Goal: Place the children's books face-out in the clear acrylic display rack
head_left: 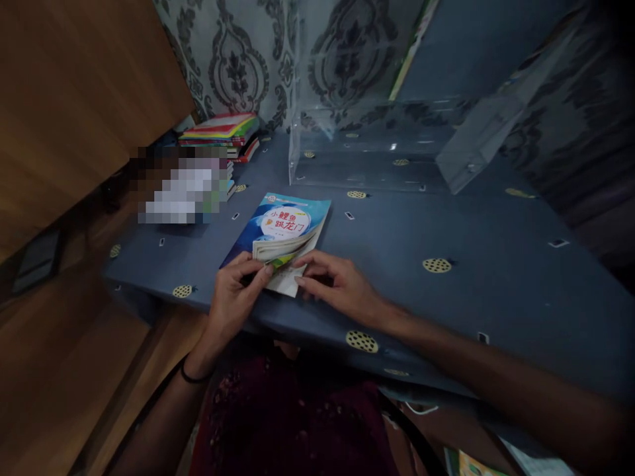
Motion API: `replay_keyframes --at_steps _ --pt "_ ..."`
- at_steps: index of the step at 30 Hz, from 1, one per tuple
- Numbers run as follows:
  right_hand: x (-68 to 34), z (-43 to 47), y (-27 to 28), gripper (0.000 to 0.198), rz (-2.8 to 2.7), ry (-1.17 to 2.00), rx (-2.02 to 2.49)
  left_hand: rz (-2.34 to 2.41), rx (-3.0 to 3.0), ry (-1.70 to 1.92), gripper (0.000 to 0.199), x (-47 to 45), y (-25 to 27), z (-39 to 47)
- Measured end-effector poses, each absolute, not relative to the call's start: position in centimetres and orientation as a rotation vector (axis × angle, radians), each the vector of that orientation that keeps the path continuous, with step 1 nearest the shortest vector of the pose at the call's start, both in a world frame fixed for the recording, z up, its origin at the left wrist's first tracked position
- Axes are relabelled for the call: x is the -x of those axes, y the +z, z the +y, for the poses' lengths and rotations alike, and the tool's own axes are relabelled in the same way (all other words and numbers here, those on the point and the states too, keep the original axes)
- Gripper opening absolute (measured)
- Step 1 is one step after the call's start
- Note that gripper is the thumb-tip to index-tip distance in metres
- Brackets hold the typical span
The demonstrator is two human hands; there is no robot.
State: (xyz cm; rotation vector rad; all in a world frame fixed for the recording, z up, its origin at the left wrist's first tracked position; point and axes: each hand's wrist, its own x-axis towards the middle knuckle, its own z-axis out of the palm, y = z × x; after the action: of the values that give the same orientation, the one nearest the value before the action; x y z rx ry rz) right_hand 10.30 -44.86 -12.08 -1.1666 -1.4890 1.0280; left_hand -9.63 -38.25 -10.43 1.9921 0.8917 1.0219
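A thin blue paperback book (285, 221) with red lettering in a white oval lies near the table's front edge. Its lower corner is lifted and curls back, so several page edges and a pale page underneath show. My left hand (235, 284) pinches the raised lower-left part of the book between thumb and fingers. At the lower-right corner, my right hand (337, 284) has its thumb and index finger apart, close beside the pale page. Whether the right fingertips touch the paper I cannot tell.
A blue cloth with pineapple prints covers the table (387, 231). At the back stands a clear acrylic rack (367, 142). Stacked books (218, 132) sit at the back left, beside a pixelated patch. A wooden panel (84, 99) rises on the left.
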Motion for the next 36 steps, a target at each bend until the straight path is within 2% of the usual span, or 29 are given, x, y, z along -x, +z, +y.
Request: replay_keyframes --at_steps 5,9,15,19,26,31,36 --pt "-10.2 -44.0 -11.9 0.018 -1.653 0.543 1.206 0.890 -1.839 1.021 0.020 9.4 -10.4 -38.0" --pt "-9.7 -42.9 -11.6 0.022 -1.739 0.417 1.125 0.885 -1.785 1.013 0.018 9.5 -10.2 -37.7" --pt "-9.3 -42.4 -10.8 0.009 -1.759 0.342 1.104 0.891 -1.702 1.013 0.013 9.4 -10.1 -38.0" --pt "-9.2 -42.4 -10.9 0.008 -1.713 0.472 1.052 0.888 -1.694 0.986 0.013 9.4 -10.0 -38.4" --pt "-9.0 -42.8 -12.0 0.012 -1.470 1.088 1.045 0.888 -1.834 0.998 0.021 8.7 -10.3 -39.4" --pt "-9.0 -42.4 -12.2 0.022 -1.361 1.267 1.001 0.925 -1.864 0.979 0.025 8.6 -10.5 -39.7" --pt "-9.0 -42.3 -12.1 0.028 -1.340 1.303 0.977 0.883 -1.905 0.952 0.022 9.2 -10.5 -39.8"
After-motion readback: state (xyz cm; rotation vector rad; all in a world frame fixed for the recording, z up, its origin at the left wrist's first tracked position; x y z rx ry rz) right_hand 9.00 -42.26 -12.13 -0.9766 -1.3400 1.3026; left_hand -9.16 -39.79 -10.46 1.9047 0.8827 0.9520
